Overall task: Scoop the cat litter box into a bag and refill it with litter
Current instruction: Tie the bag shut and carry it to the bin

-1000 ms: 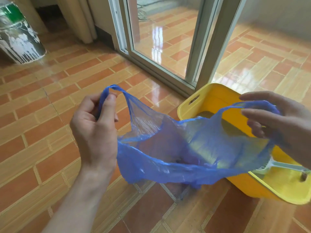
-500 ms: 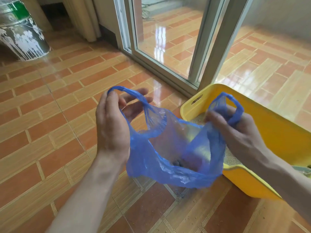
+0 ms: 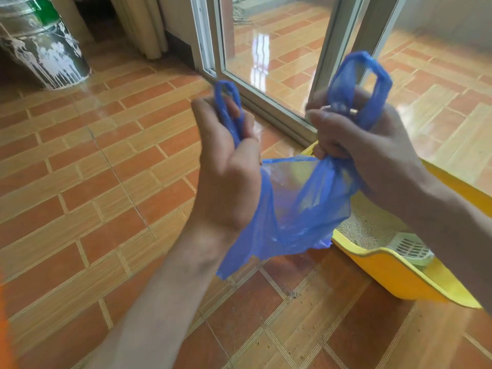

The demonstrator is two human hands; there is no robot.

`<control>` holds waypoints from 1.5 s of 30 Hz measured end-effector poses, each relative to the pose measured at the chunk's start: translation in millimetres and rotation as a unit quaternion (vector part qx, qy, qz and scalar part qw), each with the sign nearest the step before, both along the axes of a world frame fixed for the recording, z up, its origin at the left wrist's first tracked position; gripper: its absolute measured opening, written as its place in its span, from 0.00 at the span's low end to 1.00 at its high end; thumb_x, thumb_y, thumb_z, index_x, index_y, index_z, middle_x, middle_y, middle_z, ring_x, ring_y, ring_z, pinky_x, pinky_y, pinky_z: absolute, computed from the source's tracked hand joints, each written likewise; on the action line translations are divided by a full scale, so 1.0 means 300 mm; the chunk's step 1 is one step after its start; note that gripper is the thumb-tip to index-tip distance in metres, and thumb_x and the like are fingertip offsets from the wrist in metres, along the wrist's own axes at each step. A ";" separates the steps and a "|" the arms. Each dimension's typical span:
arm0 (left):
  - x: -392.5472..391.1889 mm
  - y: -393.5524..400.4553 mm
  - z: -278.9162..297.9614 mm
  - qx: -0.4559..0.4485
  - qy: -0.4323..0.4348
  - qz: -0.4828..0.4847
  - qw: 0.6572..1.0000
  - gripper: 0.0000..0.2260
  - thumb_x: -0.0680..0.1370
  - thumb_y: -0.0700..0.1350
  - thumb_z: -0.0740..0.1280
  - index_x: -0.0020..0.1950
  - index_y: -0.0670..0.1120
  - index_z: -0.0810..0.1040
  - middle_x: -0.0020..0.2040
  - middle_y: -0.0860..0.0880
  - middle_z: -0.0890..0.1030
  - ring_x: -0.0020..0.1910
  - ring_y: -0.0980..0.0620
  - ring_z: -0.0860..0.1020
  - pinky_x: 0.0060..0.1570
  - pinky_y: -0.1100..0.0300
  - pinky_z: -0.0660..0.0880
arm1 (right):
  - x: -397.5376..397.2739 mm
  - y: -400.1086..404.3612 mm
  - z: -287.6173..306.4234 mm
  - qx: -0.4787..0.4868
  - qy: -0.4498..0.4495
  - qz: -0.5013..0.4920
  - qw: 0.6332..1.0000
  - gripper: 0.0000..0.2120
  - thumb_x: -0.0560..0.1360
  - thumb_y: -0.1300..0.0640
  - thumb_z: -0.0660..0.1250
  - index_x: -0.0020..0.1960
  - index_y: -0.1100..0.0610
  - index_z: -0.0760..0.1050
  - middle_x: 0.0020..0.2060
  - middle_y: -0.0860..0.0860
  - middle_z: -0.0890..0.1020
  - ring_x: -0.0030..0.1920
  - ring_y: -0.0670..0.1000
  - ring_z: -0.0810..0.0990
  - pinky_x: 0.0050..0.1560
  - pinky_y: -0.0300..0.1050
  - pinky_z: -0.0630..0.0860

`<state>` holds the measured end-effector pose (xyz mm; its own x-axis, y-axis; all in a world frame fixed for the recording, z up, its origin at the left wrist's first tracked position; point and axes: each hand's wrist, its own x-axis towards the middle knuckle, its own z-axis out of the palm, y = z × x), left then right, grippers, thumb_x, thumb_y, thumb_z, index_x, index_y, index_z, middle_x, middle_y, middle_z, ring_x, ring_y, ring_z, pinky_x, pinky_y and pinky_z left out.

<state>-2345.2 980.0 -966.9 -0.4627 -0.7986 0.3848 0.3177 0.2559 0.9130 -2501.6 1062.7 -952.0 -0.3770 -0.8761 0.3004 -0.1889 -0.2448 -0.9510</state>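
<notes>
Blue plastic bag (image 3: 298,209): held in the air between my hands, sagging over the near corner of the litter box. My left hand (image 3: 226,166) grips one handle loop; my right hand (image 3: 364,145) grips the other, bunched. Yellow litter box (image 3: 394,278): on the tiled floor (image 3: 93,182), holding pale litter and what looks like a white scoop (image 3: 411,247). Sliding glass door (image 3: 269,49) behind.

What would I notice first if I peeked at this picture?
The thin blue plastic bag in the middle, gripped by its handles in the left hand and the right hand. Just behind it at the right, on the orange tiled floor, sits a bright yellow plastic litter box with pale litter and a white slotted scoop inside.
</notes>
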 end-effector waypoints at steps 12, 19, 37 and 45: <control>-0.033 0.036 -0.075 -0.043 -0.157 -0.055 0.985 0.16 0.81 0.27 0.56 0.57 0.47 0.59 0.46 0.48 0.75 0.42 0.59 0.74 0.44 0.67 0.74 | 0.061 -0.080 -0.073 -0.001 0.110 -0.063 0.992 0.11 0.82 0.58 0.66 0.44 0.63 0.77 0.31 0.55 0.78 0.31 0.53 0.77 0.33 0.45 0.75; -0.011 -0.022 -0.169 -0.048 -0.298 0.000 0.954 0.07 0.82 0.51 0.66 0.50 0.48 0.78 0.41 0.47 0.80 0.42 0.47 0.77 0.46 0.51 0.74 | 0.034 -0.091 -0.081 -0.001 -0.069 -0.062 0.996 0.10 0.84 0.59 0.63 0.43 0.59 0.74 0.29 0.46 0.72 0.29 0.45 0.68 0.37 0.44 0.70; -0.051 -0.040 -0.185 0.140 -0.230 0.010 0.963 0.09 0.83 0.52 0.62 0.54 0.47 0.77 0.29 0.57 0.69 0.26 0.55 0.67 0.34 0.53 0.69 | -0.015 -0.041 -0.115 0.094 0.039 -0.027 0.994 0.18 0.81 0.48 0.67 0.38 0.57 0.68 0.29 0.53 0.62 0.27 0.50 0.60 0.25 0.44 0.59; -0.014 0.040 -0.090 -0.074 -0.383 -0.106 0.914 0.04 0.73 0.51 0.62 0.39 0.59 0.69 0.31 0.64 0.76 0.33 0.57 0.74 0.28 0.69 0.65 | 0.024 -0.019 0.021 0.067 0.681 -0.041 0.728 0.14 0.84 0.49 0.51 0.44 0.51 0.69 0.39 0.47 0.72 0.39 0.53 0.71 0.35 0.45 0.66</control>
